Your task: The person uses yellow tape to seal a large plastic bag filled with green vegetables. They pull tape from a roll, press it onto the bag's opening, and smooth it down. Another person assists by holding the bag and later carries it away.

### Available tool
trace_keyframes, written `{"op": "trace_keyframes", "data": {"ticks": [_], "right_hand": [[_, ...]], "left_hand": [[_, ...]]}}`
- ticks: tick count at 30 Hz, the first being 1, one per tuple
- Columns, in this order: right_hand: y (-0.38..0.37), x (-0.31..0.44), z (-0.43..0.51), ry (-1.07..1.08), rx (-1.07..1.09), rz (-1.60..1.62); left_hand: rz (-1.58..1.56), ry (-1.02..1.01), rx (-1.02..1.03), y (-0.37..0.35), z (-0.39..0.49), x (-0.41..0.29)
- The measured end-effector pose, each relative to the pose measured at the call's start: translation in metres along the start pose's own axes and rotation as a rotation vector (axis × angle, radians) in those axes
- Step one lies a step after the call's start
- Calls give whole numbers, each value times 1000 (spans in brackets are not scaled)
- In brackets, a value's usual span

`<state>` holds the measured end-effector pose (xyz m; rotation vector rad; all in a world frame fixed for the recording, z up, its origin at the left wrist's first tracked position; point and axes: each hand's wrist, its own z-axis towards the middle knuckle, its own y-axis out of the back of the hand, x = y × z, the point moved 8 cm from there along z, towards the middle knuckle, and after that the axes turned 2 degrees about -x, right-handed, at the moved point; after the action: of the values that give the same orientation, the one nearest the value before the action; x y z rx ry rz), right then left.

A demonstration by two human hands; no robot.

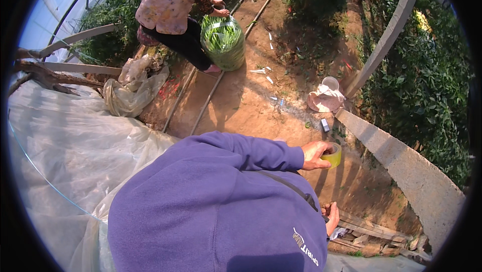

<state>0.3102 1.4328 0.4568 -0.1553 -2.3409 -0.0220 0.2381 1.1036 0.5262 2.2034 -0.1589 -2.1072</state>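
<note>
My left hand (315, 155) reaches out past my chest in a purple sleeve, its thumb and fingers gripping a roll of yellowish clear packing tape (336, 156). Bare soil lies beneath the roll. Lower down, my right hand (331, 218) shows at the edge of my sweatshirt (226, 204), which hides part of it. Its fingers look bent, and whether they hold anything cannot be made out. A small grey box-like object (325, 125) lies on the ground just beyond the tape.
Another person (169, 4) bends with both hands at a clear bag of long green peppers (223, 46) by two rails (205, 110). A pale cloth (323, 100) and white container (331, 83) sit beside a concrete post (388, 38). Plastic sheeting (67, 140) covers the left; plants (425, 95) grow right.
</note>
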Motion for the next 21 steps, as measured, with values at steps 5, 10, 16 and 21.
{"op": "trace_keyframes", "data": {"ticks": [5,10,16,21], "right_hand": [[2,-2,4,-16,-5,6],[-2,0,7,-10,-6,36],[-9,5,5,10,5,38],[-11,3,7,-13,-25,74]], "left_hand": [[9,-4,20,-1,3,1],[17,-4,18,0,4,2],[18,-11,5,1,2,4],[17,-7,1,1,2,6]]}}
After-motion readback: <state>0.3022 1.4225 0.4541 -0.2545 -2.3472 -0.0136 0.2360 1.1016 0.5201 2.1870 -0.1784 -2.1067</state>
